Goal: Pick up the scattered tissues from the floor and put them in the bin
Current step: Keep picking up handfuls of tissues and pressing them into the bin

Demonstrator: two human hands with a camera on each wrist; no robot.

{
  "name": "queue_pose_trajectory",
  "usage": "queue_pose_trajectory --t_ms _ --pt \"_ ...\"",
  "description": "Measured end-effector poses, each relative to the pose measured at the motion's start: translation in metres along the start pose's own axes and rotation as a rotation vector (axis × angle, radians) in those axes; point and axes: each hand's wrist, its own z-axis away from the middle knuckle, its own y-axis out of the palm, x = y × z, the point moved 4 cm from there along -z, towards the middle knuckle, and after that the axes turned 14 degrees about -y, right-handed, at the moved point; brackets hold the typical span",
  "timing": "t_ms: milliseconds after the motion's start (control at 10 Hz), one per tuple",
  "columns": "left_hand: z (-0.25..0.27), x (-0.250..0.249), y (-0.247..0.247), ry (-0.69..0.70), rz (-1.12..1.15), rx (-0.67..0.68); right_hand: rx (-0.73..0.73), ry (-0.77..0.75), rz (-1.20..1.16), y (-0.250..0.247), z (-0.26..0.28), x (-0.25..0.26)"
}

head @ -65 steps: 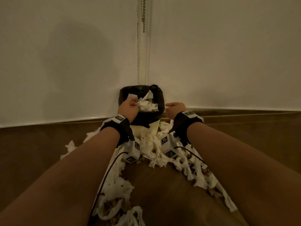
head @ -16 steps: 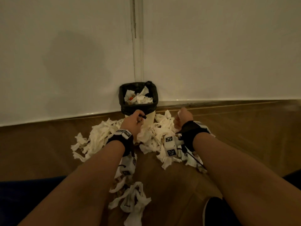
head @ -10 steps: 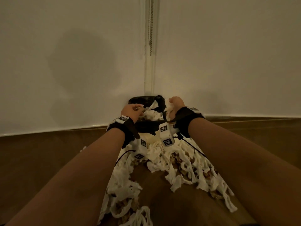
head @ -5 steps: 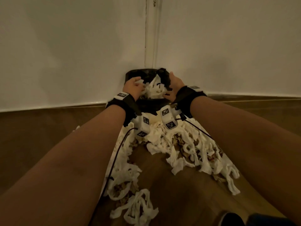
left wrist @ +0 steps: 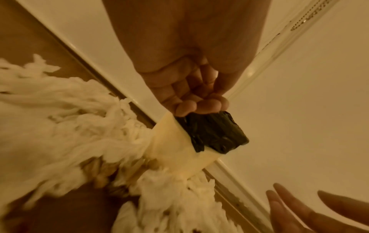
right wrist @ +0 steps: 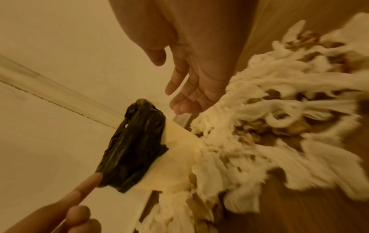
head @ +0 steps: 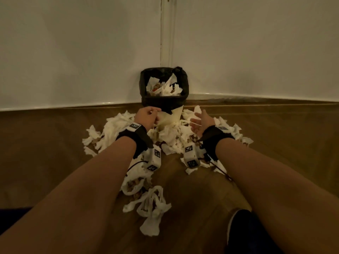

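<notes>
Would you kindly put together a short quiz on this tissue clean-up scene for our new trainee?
1. True or false: the bin stands in the corner of the walls and already has tissues inside it.
2. Pick one. The right hand is: A) gripping a tissue; B) open with fingers spread, holding nothing; C) reaching inside the bin.
3. Fill the gap: the bin's liner is ___ in colour.

Key: 1 true; 2 B; 3 black.
</notes>
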Motion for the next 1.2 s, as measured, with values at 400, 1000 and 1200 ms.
queue_pose_trajectory --t_ms 400,1000,1200 --pt "0.113 0.179 -0.029 -0.389 -0.036 -0.078 0.031 0.418 0.208 -0.038 0.102 -0.161" --pt "0.127 0.233 0.027 -0.053 -1.249 0.207 0.294 0.771 0.339 -0.029 0.163 -0.247" --pt "0.124 0.238 0.027 -0.004 -1.251 0.204 0.309 0.801 0.120 -0.024 0.155 -0.268"
